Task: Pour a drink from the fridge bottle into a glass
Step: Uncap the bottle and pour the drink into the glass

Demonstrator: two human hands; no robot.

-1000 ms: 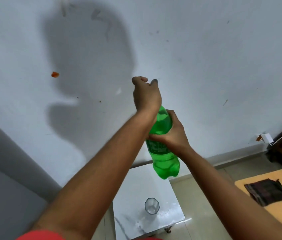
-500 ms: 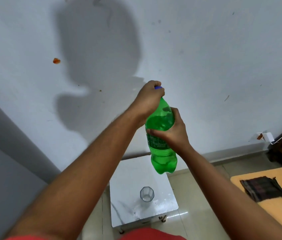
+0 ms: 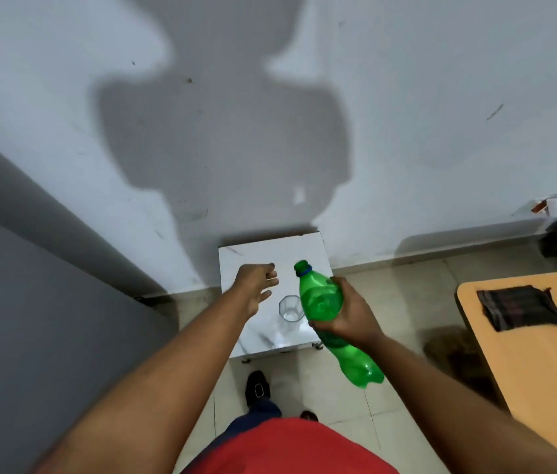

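Bottle (image 3: 321, 302) uncapped, glass (image 3: 290, 308) empty on the small table (image 3: 263, 254).
Right hand (image 3: 347, 314) grips the tilted bottle above the glass; left hand (image 3: 256, 285), loosely curled, may hide the cap. Pouring remains.

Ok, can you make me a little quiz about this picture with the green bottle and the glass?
1. True or false: the cap is off the green bottle.
2. Which hand grips the bottle? A) left hand B) right hand C) both
3. Fill in: the glass stands on the small white ____ and looks ____.

Key:
1. True: its mouth is open, with only the blue ring left on the neck.
2. B: the right hand wraps its middle; the left hand is apart from it, closed loosely over the table.
3. table; empty.
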